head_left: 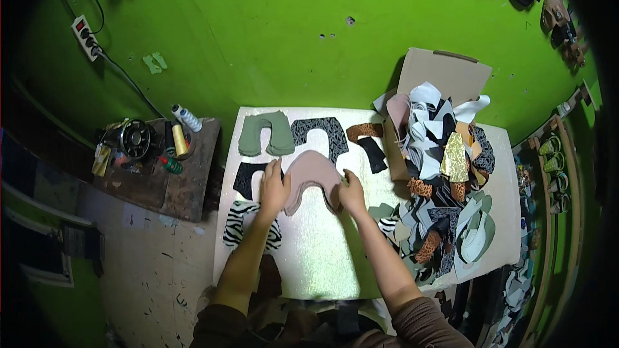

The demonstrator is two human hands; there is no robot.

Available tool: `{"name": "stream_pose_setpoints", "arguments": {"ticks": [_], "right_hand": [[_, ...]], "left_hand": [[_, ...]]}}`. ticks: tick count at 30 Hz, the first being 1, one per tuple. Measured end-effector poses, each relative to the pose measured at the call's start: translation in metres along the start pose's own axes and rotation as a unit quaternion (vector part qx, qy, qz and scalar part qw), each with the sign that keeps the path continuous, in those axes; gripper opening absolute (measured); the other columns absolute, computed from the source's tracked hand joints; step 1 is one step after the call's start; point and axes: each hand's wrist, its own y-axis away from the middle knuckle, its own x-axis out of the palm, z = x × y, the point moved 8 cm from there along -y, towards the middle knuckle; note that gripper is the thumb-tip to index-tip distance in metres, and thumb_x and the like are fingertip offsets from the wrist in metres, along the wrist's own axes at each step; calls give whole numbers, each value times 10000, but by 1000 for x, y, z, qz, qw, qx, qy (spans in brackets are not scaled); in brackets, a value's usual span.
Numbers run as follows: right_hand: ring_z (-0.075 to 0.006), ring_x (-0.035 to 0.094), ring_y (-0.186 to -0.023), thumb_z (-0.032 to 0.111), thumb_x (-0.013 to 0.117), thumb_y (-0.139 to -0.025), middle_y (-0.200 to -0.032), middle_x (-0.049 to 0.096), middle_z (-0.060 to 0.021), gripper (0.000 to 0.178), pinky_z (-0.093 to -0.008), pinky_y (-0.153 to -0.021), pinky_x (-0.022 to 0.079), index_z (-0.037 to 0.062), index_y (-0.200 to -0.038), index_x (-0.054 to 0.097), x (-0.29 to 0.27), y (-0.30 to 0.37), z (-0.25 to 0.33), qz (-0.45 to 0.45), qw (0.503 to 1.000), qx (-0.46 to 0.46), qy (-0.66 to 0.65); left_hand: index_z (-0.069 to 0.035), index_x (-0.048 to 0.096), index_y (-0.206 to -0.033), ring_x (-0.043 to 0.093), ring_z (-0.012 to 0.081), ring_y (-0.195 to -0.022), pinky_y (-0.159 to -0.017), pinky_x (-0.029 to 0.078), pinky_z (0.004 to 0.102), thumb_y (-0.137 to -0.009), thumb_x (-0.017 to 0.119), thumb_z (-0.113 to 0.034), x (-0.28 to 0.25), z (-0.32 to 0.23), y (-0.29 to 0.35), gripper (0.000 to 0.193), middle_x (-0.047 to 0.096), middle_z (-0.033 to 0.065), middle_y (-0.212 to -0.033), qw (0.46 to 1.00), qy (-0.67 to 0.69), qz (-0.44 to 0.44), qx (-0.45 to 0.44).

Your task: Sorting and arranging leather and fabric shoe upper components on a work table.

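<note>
So from my end, both hands are down on the dusty-pink shoe upper piece point(312, 174), which lies flat near the middle of the white worktable point(322, 264). My left hand point(274, 188) is pressed on its left leg with the fingers spread flat, not gripping anything. My right hand point(352, 194) is at the right leg's tip; the fingers look curled in narrow on the edge, but I can't tell if they're actually pinching it.

Everything else, relative to that pink piece: just above-left sits an olive green upper piece point(265, 133), and right above is a black patterned one point(319, 134). Touching its left side, partly under my left hand, is a plain black piece point(248, 177), and below that a zebra-print piece point(240, 222). Up to the right lie a leopard-print strap point(364, 131) and a small black strip point(373, 154). Further right is an open cardboard box point(438, 77) overflowing with mixed cutouts, spilling into a scrap pile point(445, 225) down the table's right side.

Room-wise: bright green wall point(258, 32) behind the table, a power strip point(86, 37) on it well to the upper left. Left of the table there's a dark wooden stand point(190, 174) with thread spools point(182, 130) and clutter. Sandals point(556, 16) hang far upper right.
</note>
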Motion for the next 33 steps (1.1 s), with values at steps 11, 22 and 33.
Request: {"name": "stream_pose_setpoints", "arguments": {"ticks": [11,22,33], "right_hand": [[-250,277,-1304,307,481,-852,-1394,340,-86,535,-535,-1052,165,92,-1330,371,50,31,13,21,894,-260,364],[-370,180,-1329,341,633,-724,-1377,285,-250,690,-547,-1056,122,85,-1313,381,0,72,22,76,887,-237,388],[-315,479,-1093,109,547,-775,-1124,545,-154,303,-429,-920,382,36,-1067,577,-227,120,26,25,896,-302,324]], "left_hand": [[-63,380,-1327,312,234,-1294,-1039,225,466,-837,520,-312,57,-4,36,568,336,99,-1402,953,-245,108,144],[-66,438,-1283,333,297,-1271,-1039,189,503,-846,510,-335,55,-49,52,518,364,138,-1374,959,-242,84,121],[-40,585,-1045,570,274,-905,-822,407,383,-840,536,-235,114,-250,111,288,620,110,-959,977,9,139,162]]}}
